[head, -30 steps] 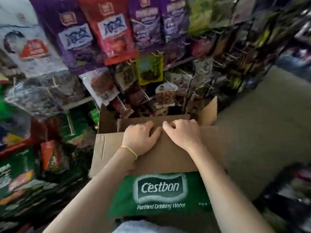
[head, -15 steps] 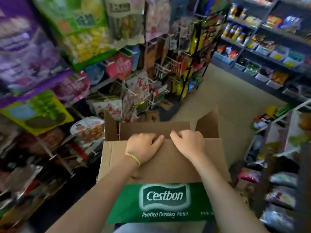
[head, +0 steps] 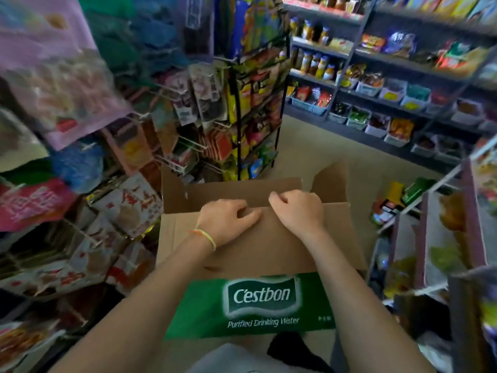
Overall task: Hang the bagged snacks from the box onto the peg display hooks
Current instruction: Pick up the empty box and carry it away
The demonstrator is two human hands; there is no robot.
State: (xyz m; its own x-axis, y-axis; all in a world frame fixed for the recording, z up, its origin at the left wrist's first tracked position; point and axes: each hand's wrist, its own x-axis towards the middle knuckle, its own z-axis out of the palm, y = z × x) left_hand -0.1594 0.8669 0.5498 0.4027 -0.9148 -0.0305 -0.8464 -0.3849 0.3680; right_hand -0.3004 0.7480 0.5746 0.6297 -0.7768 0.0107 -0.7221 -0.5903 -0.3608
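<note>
Near flap (head: 258, 246) covers the box (head: 242, 195); open floor (head: 317, 149) beyond.

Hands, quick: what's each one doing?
Left hand: fingers curled over the flap edge of the box, gripping it.
Right hand: gripping the same flap.

So the box (head: 258, 246) is a brown cardboard carton with a green Cestbon "Purified Drinking Water" band on the near side. Near flap is folded flat across the top, far flap and both side flaps stick up, so you can't see what's inside. The peg display (head: 215, 125) is just past it and to the left, wire hooks already loaded with colourful snack bags (head: 129, 208), mostly blurred.
</note>
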